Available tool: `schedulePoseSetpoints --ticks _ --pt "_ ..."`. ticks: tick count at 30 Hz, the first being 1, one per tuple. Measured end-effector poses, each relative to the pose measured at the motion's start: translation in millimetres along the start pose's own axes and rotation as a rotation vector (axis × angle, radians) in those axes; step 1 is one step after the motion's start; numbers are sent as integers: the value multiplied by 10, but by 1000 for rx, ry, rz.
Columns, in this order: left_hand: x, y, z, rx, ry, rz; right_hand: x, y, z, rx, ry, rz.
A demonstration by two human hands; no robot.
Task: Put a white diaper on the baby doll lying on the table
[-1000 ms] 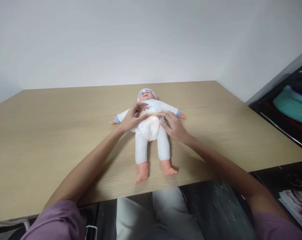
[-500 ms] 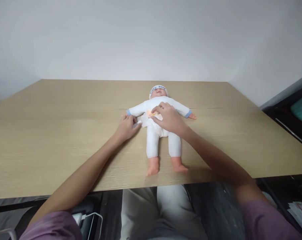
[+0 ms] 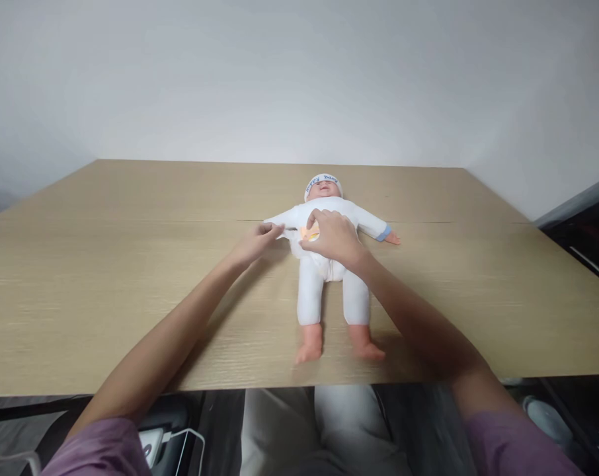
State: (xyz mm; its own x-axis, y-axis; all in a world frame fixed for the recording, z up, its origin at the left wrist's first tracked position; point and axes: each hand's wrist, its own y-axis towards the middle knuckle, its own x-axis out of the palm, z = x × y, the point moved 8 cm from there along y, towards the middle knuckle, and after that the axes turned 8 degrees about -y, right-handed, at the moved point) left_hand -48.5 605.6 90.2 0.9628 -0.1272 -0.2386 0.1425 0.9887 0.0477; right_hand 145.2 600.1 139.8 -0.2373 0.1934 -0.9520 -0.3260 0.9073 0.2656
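A baby doll [image 3: 310,291] in a white outfit and a lettered headband lies on its back, feet toward me. Around its hips is a white diaper [image 3: 324,266] with a yellow-orange print at the front. My left hand [image 3: 258,243] pinches the diaper's side tab, pulled out at the doll's left-hand side as I see it. My right hand [image 3: 333,237] rests on the front of the diaper at the belly, thumb and fingers curved apart; the palm hides part of the waist.
The doll lies on a wide wooden table [image 3: 131,277] that reaches back to a pale wall. A dark shelf [image 3: 582,225] stands at the right. Below the front edge are my legs and a white device with a cable [image 3: 152,444] at the left.
My left hand has lifted off the table and drawn the diaper tab up and outward. The right hand stays at the doll's belly. The view has shifted slightly.
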Motion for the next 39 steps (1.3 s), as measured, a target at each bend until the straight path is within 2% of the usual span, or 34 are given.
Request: schedulePoseSetpoints --ticks 3,6,9,12,19,24,29,31,33,36,37,39 --pt "251 98 191 20 4 -17 -44 -13 -19 8 1 2" --pt "523 178 317 36 -30 -45 -111 -17 25 -20 103 -53" --pt "646 203 338 57 -92 -29 -164 -29 79 -90 266 -143" --pt "660 188 298 94 -100 -31 -193 -33 138 -99 328 -153" --pt "668 185 209 217 -147 -85 -115 10 223 -46 400 -132" --pt "567 197 64 286 -84 31 -96 19 332 -45 523 -157" --pt "527 277 -61 305 -56 13 -81 17 346 -24 520 -157" --pt "506 283 -49 301 -47 46 -60 34 337 -19 488 -144" --pt "464 215 54 336 -10 136 -94 46 307 -44 433 -78" --pt "450 -85 401 499 122 248 -325 -47 231 -97 293 142" --pt "484 -222 531 558 173 237 -419 -130 203 -108 256 205" --pt "606 -505 728 629 256 120 -564 -365 153 -127 250 251"
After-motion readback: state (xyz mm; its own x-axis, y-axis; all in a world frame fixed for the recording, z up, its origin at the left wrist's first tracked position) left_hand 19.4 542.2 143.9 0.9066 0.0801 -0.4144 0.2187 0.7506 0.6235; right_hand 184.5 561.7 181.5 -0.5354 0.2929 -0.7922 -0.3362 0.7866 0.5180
